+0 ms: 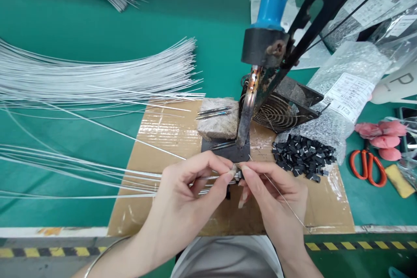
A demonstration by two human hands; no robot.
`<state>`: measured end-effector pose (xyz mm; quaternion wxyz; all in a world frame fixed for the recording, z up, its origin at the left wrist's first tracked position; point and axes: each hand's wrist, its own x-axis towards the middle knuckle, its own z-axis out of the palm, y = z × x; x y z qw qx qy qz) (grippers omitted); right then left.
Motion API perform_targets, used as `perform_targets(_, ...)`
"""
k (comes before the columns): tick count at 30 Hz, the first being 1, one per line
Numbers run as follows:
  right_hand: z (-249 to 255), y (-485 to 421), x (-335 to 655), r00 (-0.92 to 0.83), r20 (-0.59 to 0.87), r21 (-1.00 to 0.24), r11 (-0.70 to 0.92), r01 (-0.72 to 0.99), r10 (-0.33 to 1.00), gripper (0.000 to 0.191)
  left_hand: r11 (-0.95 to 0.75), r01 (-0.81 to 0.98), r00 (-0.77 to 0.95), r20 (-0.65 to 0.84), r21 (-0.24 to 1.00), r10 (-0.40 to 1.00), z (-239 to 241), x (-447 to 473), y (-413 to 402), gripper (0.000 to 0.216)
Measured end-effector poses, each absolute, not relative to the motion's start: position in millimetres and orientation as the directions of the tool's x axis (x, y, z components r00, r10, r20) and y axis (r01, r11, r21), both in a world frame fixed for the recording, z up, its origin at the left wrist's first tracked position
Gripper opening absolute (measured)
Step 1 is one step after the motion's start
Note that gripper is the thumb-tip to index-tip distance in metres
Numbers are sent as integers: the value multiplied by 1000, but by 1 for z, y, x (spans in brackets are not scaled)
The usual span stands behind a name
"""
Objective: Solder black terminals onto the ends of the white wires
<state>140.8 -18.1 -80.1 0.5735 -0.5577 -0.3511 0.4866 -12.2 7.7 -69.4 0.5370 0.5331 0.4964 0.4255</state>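
Note:
My left hand (pixel 192 191) is closed in a pinch, thumb and forefinger together. Thin white wires (pixel 137 174) run into it from the left. At the meeting fingertips sits a small dark connector (pixel 239 175) with light metal parts, mostly hidden. My right hand (pixel 276 189) pinches the connector's right side, its thumb and forefinger touching it. A thin wire strand (pixel 286 202) slants across the right hand down to the cardboard. Just above both hands is the tip of a soldering iron (pixel 250 104), held upright on a black metal arm (pixel 312 13).
A whitish block (pixel 218 128) carries metal pins. Black connector housings (pixel 302 156) are heaped on the cardboard (pixel 332 204), near a small fan (pixel 283 108). Orange-handled scissors (pixel 367 167) and a yellow sponge (pixel 400 181) lie right. A big white wire bundle (pixel 97 76) spans the left.

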Motion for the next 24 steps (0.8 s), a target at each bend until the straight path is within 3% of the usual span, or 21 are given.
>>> perform_targets(7,-84,-21,142,302,-89,-995,-72,-64,949,5,67,58,131,-74,996,989,-68,-9,9,19)
perform_targets(12,-85,-27,147,237,33,-988,-4,154,971,34,100,101,98,-110,990,989,-66,-6,15,15)
perform_targets(16,-80,-30,146,289,-12,-981,-66,180,957,26,111,136,99,-125,984,987,-61,-7,21,13)
perform_targets(19,-79,-29,149,282,36,-965,-40,259,959,12,122,164,90,-138,979,986,-59,-7,25,13)
perform_targets(24,-84,-23,159,155,160,-952,111,285,975,21,126,195,94,-146,973,985,-59,-5,31,14)
